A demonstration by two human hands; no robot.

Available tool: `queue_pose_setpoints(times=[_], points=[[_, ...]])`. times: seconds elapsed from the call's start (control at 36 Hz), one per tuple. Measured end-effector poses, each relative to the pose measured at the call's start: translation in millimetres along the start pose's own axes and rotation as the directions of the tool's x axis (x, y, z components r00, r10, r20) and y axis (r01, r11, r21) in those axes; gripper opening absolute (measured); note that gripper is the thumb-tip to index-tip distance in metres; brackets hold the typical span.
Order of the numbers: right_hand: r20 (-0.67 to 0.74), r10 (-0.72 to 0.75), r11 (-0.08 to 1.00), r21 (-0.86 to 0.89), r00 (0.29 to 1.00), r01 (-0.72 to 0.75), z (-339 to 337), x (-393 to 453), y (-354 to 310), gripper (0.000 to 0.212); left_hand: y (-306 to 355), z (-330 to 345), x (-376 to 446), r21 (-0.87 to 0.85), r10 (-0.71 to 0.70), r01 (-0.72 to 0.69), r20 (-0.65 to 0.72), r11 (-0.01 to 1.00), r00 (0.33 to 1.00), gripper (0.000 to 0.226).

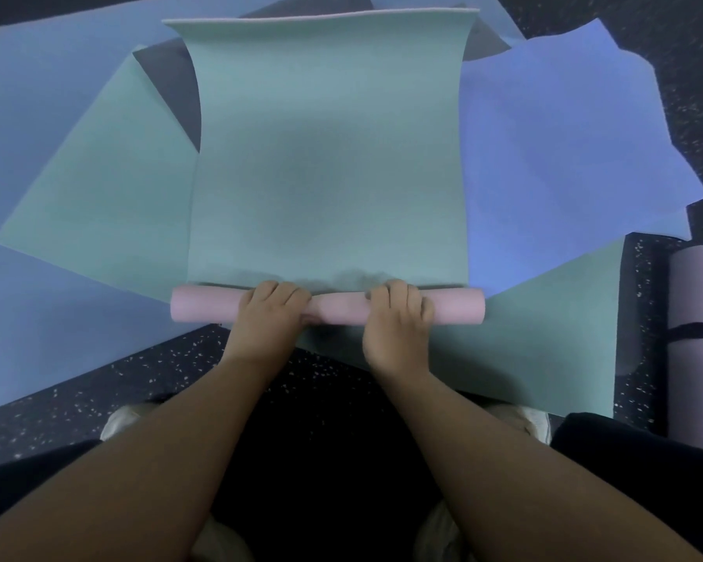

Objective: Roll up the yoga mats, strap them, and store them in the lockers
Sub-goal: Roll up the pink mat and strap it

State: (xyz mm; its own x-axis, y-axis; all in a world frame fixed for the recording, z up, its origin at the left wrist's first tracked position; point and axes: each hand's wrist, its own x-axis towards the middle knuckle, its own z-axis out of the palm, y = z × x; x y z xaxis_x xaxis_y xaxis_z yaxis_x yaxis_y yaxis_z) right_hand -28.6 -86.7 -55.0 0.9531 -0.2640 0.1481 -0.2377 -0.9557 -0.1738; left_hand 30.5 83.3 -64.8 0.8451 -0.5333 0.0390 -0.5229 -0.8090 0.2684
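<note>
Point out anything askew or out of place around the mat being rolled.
The flat mats lie fanned at crossed angles: a teal mat skewed left, a blue mat skewed right. The pink roll under both hands looks even.

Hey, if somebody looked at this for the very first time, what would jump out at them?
Probably the two hands, left hand and right hand, gripping a pink roll at the near end of a teal mat that stretches away in the middle. Next, the jumble of blue and teal mats spread overlapping on the dark speckled floor. At the right edge lies a lilac rolled mat with a black strap round it.
</note>
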Motion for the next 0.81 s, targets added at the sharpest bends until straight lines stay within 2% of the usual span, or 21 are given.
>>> queue_pose_setpoints(times=[0.08,0.19,0.31,0.36,0.42,0.53,0.64,0.75,0.81], points=[[-0.083,-0.067,0.995,0.071,0.994,0.073,6,-14,3,0.031,-5,-5,13,-0.069,-0.006,0.012,0.083,0.998,0.997,0.043],[0.074,-0.094,0.996,0.016,0.993,0.093,11,-23,5,0.062,-4,-15,29,-0.099,-0.086,0.101,0.14,0.99,0.986,0.04],[0.223,-0.05,0.999,0.003,0.974,0.05,6,-12,1,0.08,0,-18,40,-0.01,-0.156,0.162,0.223,0.987,0.962,0.039],[0.285,-0.034,0.999,0.031,0.958,0.026,4,-3,1,0.085,2,-17,42,0.01,-0.195,0.197,0.2,0.98,0.96,0.039],[0.334,-0.032,0.998,0.053,0.942,0.014,3,6,3,0.09,4,-14,38,0.03,-0.209,0.207,0.12,0.978,0.97,0.038],[0.442,-0.058,0.998,0.032,0.895,0.049,-2,21,6,0.095,11,-9,23,-0.069,-0.139,0.137,-0.023,0.988,0.99,0.04],[0.508,-0.05,0.999,0.017,0.86,0.048,-7,35,4,0.095,15,-1,9,-0.039,-0.033,0.033,-0.003,0.999,0.999,0.042],[0.525,-0.062,0.998,0.028,0.849,0.056,-8,41,5,0.096,13,7,4,0.067,-0.012,0.01,0.031,0.998,0.999,0.05],[0.522,-0.069,0.998,0.033,0.85,0.06,-7,42,5,0.096,13,12,3,0.126,-0.007,0.003,0.031,0.992,0.999,0.062]])
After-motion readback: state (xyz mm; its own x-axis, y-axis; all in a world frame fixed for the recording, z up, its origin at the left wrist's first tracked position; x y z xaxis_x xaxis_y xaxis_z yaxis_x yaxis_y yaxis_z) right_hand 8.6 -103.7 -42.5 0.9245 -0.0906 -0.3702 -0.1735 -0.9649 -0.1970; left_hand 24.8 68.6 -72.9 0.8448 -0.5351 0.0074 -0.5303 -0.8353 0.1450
